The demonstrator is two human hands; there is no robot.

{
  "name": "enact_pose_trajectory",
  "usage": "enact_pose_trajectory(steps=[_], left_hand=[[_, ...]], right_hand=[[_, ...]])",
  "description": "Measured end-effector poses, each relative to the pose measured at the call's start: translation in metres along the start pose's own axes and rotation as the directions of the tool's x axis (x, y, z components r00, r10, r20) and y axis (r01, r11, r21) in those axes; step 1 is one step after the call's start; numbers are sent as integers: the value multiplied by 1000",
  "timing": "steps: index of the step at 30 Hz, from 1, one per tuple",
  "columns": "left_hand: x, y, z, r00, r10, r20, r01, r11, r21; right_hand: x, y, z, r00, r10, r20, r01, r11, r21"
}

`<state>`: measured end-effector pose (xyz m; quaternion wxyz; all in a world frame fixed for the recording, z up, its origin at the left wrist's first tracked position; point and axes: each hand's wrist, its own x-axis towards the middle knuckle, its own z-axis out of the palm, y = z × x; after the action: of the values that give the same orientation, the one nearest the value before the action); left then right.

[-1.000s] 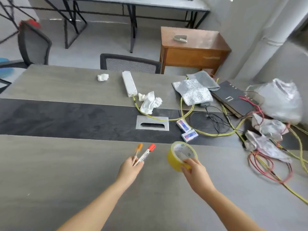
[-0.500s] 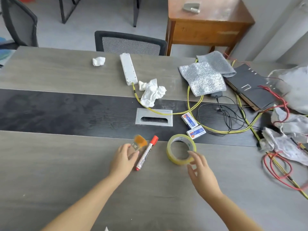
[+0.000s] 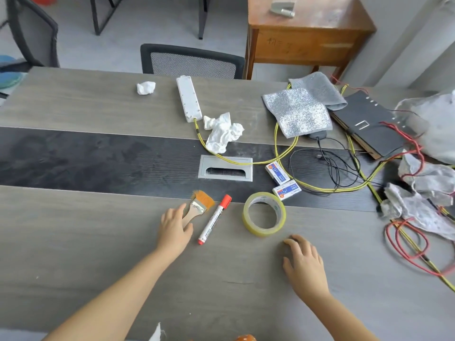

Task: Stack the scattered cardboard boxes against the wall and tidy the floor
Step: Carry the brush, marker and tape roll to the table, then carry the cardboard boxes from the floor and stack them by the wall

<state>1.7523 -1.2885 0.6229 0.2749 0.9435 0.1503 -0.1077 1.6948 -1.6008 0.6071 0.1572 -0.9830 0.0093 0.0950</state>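
Grey wood table (image 3: 73, 242): we see a long top with a dark strip across its middle and a metal cable slot (image 3: 225, 168) set into that strip.
Left hand (image 3: 175, 227): it lies on the handle of a small brush (image 3: 199, 206), fingers spread over it rather than curled round; we cannot tell whether it grips the handle or only rests there.
Right hand (image 3: 305, 264): released, palm down on the table, fingers loose, nothing in it.
Tape roll (image 3: 264, 214): yellowish, lying flat just beyond the right hand, apart from its fingertips.
Marker (image 3: 215, 219): red cap, lying loose between the brush and the tape, just beside the left hand.
Cardboard boxes: we find none in this view; only two small printed packets (image 3: 283, 180) sit near the tape on the dark strip.
Clutter ahead: a white power strip (image 3: 188, 98) with a yellow cable (image 3: 278, 153), a crumpled tissue (image 3: 222, 134) beside it and a smaller wad (image 3: 146, 87) to the left.
Clutter to the right: two silvery cloths (image 3: 298, 112), a black notebook (image 3: 369, 124), thin black cord, red wire (image 3: 403, 244), crumpled plastic bags (image 3: 423, 193).
Behind the table: a mesh-backed chair (image 3: 192, 61) pushed in, a wooden cabinet (image 3: 307, 33) with a small metal object on top, too blurred for us to name.
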Motion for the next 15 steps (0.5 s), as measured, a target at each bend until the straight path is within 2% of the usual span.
enact_pose_trajectory(steps=[2,5,8,11,15], left_hand=[[-11,-5,-9,999,-32,-18,30,992,-120],[-41,-14,-27,993,-84,-79,56,953,-298],[-86,-21,-46,971,-143,-190,37,881,-471],[-144,-25,-66,939,-215,-269,21,815,-578],[-230,-33,-78,887,-328,-326,0,705,-709]], right_hand=[[8,-3,-14,998,9,56,-10,1000,26],[22,-4,-35,993,-11,121,-10,985,173],[32,-22,-61,989,-148,20,134,940,315],[33,-51,-74,955,-296,18,264,875,406],[13,-98,-73,837,-544,59,446,741,502]])
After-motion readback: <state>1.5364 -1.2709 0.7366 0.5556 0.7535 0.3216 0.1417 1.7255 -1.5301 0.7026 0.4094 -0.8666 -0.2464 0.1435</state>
